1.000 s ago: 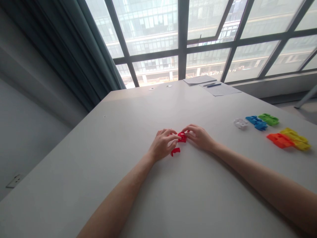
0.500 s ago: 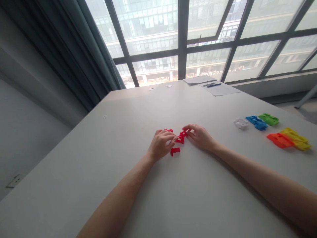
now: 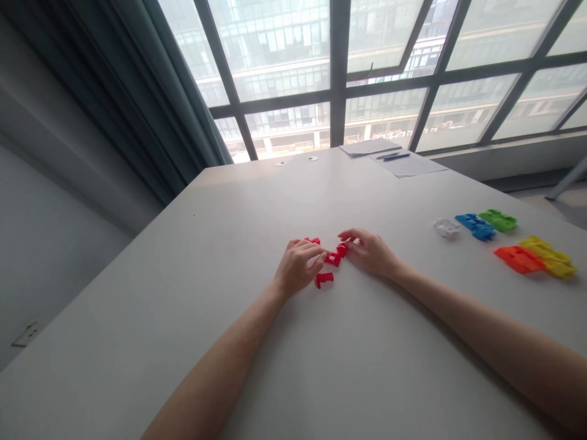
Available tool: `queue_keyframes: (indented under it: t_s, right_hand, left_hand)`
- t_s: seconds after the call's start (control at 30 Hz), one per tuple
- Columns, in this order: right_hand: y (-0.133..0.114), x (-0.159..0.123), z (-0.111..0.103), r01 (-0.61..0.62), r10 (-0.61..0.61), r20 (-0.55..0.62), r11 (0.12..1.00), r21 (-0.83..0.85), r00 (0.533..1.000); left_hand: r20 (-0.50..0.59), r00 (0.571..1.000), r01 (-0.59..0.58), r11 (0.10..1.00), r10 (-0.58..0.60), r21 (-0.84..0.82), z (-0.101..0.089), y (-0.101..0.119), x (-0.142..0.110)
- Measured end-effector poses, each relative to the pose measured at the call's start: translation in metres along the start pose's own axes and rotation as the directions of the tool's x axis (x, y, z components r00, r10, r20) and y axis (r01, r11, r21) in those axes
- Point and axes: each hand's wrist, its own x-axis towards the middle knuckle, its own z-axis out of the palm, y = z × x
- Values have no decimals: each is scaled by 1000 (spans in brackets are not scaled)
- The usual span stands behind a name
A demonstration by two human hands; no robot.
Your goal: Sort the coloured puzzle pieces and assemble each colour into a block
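My left hand [image 3: 300, 264] is closed, its thumb and fingertips pinching the left side of a small red plastic block [image 3: 333, 259] with a square opening. A second red block [image 3: 342, 249] sits at that block's upper right, and my right hand [image 3: 367, 249] grips it between thumb and forefinger. Whether the two blocks are joined I cannot tell. Just below my left fingers, an angled red piece [image 3: 324, 278] lies on the white table. Another red piece [image 3: 313, 241] shows behind my left knuckles, partly hidden.
To the right lie white pieces [image 3: 446, 228], blue pieces [image 3: 477, 227], green pieces [image 3: 498, 220], orange pieces [image 3: 519, 260] and yellow pieces [image 3: 548, 256]. Papers [image 3: 369, 148] and a blue pen [image 3: 397, 157] rest at the far edge of the table [image 3: 238, 244], by the window.
The red block between my hands has turned, so its square opening now shows. The red block in my right fingers has shifted and tilted slightly. Both hands have barely moved.
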Motion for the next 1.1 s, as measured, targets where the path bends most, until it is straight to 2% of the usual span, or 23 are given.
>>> queue_keyframes:
  t_s: [0.17, 0.43, 0.57, 0.93, 1.1]
  right_hand:
    - [1, 0, 1, 36, -36, 3, 999, -10, 999]
    - [0, -1, 0, 38, -37, 45, 999, -13, 998]
    - [-2, -1, -2, 77, -76, 63, 997, -23, 995]
    - [-1, -1, -2, 87, -86, 49, 996, -28, 995]
    - [2, -1, -1, 104, -104, 31, 995, -6, 994]
  left_hand:
    - [-27, 999, 35, 998, -36, -49, 2, -1, 0]
    - [49, 998, 48, 995, -43, -89, 5, -4, 0]
    - [58, 997, 61, 995, -57, -79, 7, -7, 1]
    - [23, 998, 51, 998, -50, -42, 9, -11, 0]
    - [44, 997, 57, 998, -55, -29, 9, -10, 0]
